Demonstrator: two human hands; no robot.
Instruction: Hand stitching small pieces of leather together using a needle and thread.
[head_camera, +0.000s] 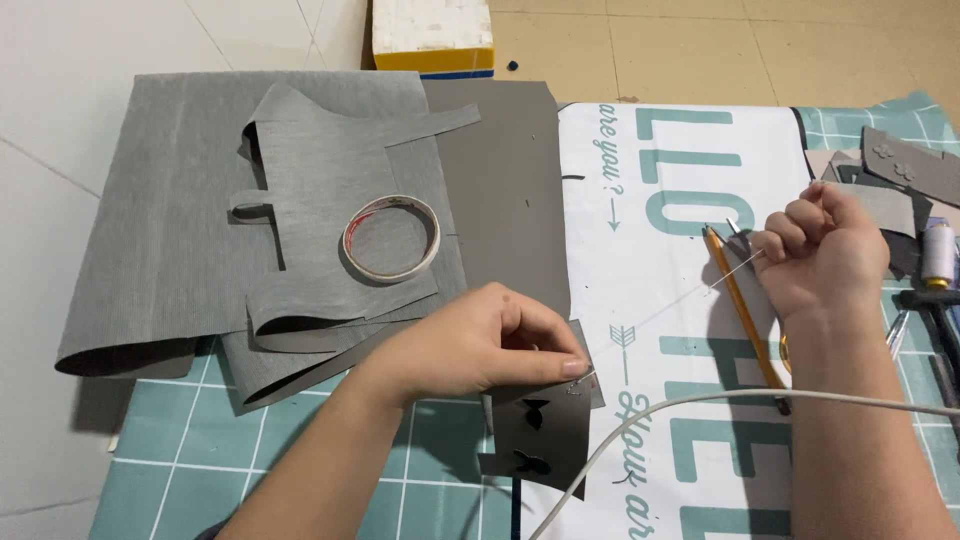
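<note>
thread (670, 300), thin and pale, runs taut between my two hands, and that line is what i watch from here: its long axis slants from lower left up to upper right across the white printed sheet with teal lettering (650, 220). my left hand (480, 345) sits at the low end, fingers pinched narrow on the top edge of a small dark grey piece of sheet material with butterfly-shaped cutouts (540, 430), right where the thread meets it (i cannot tell whether a needle is in that pinch, it is too small to see). my right hand (825, 255) is at the high end, curled into a tight fist around the thread, well apart from the small piece and lifted toward the right side of the table. so the piece lies directly under the left hand and down-left of the right one; the left is plainly the nearer. a yellow pencil (745, 310) lies on the printed sheet between the hands, just beside the right wrist, crossing under the thread. a white cable (700, 405) arcs across the lower right, over my right forearm. to the left, a roll of tape (390, 238) rests on folded grey textured fabric sheets (170, 230). a spool of pale thread (938, 252) stands upright at the far right, near grey offcuts (905, 165). i see no containers holding anything, only a white and yellow block (432, 38) at the top edge.
</note>
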